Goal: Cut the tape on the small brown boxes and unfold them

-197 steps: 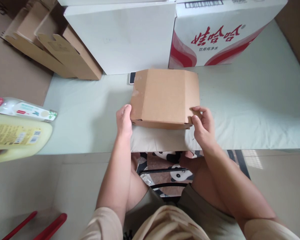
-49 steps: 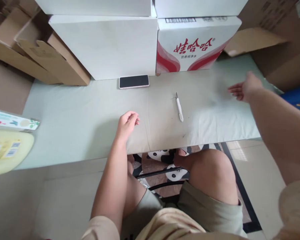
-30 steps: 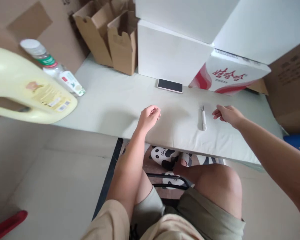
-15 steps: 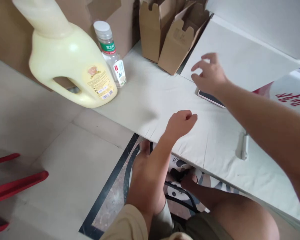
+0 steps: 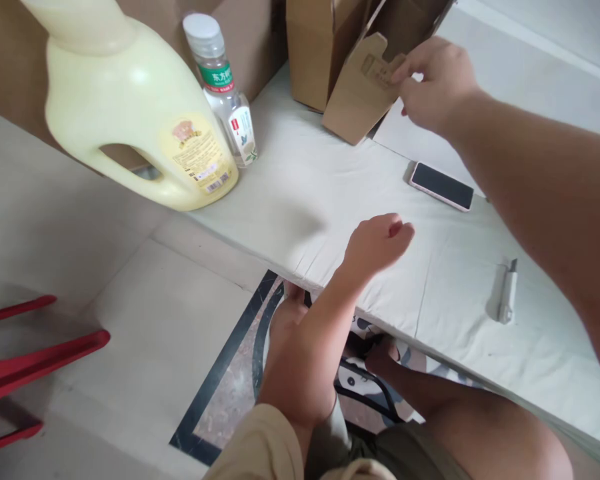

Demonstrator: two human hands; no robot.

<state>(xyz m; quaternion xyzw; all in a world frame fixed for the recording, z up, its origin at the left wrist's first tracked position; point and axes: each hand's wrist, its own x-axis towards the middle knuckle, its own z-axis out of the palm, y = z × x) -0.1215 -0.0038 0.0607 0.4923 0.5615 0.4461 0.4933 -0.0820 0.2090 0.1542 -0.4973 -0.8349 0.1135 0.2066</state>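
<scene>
My right hand (image 5: 437, 83) reaches across the table and pinches the top flap of a folded brown cardboard box (image 5: 357, 100) that leans against other cardboard boxes (image 5: 313, 53) at the table's far left. My left hand (image 5: 377, 243) rests on the white table (image 5: 300, 193) near its front edge, fingers loosely curled, holding nothing. A phone (image 5: 443, 186) lies face up between the two hands. A small white cutter (image 5: 507, 293) lies to the right, under my right forearm.
A big pale-yellow jug (image 5: 130, 127) with a handle and a clear water bottle (image 5: 223, 90) stand at the table's left end. White cartons (image 5: 530, 40) fill the back. Red chair legs (image 5: 25, 367) show on the floor at left. My knees are under the table.
The brown box I held earlier is gone from the table. My view swung left. My right hand moved from the right side across to the folded boxes and took hold of one flap.
</scene>
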